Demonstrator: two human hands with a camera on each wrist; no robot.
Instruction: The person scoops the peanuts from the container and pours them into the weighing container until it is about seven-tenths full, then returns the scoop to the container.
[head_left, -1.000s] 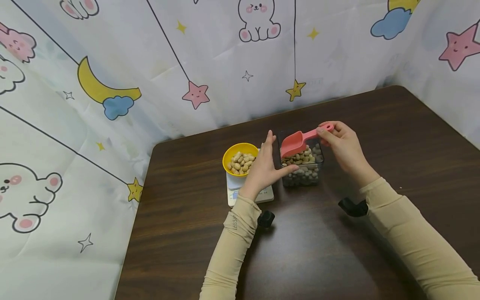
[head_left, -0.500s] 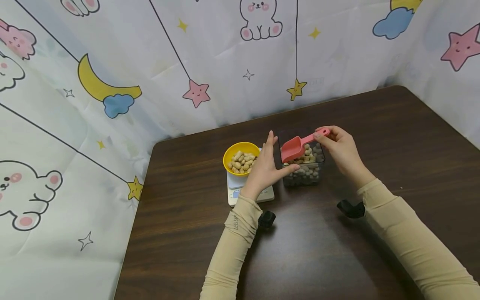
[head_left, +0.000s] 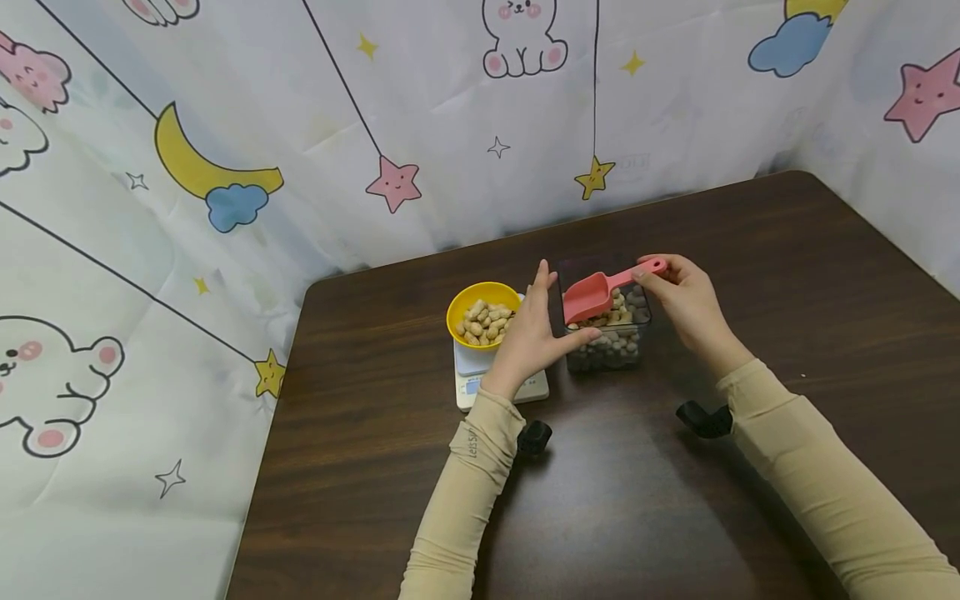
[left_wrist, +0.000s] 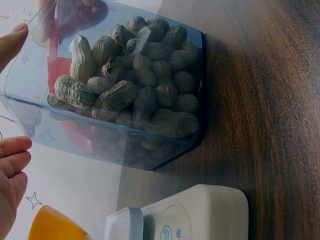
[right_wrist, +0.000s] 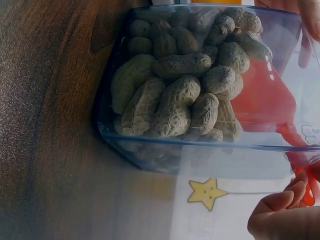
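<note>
A clear plastic container (head_left: 600, 360) of unshelled peanuts (left_wrist: 116, 95) stands on the table. My right hand (head_left: 692, 304) pinches the handle of a pink scoop (head_left: 587, 297) at the container's right side. The scoop's blade sits inside the container, tilted down to the left, its front edge on the peanuts. In the right wrist view, the red blade shows through the wall beside the nuts. My left hand (head_left: 527, 335) is at the container's left side, fingers straight and thumb spread along the front rim, holding nothing.
Left of the container, a yellow bowl (head_left: 452, 323) with several peanuts stands on a white kitchen scale (head_left: 534, 390), partly covered by my left hand. The dark wooden table (head_left: 360, 467) meets a cartoon-printed curtain (head_left: 450, 125) behind and at the left.
The scoop has dropped slightly, its blade lower among the peanuts, with my right hand moving down along with it. My left hand stays nearly still.
</note>
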